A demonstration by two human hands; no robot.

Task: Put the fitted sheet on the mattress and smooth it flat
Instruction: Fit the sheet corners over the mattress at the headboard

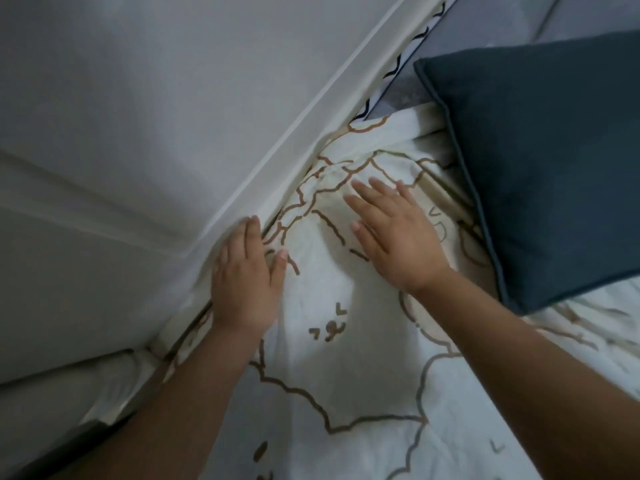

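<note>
Lay bunched along the bed's far-left edge against the white wall panel (145,109), the fitted sheet (346,358), brown-lined, with a dark blue pillow (540,161) on it at right. Pressed flat and spread, the right hand (398,237); flat too, the left hand (246,285), fingertips at the gap. Best tucked down first, then swept outward from the gathers.

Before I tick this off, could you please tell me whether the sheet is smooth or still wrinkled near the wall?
Still wrinkled: the sheet is bunched into folds along the wall, between both flat hands.
</note>
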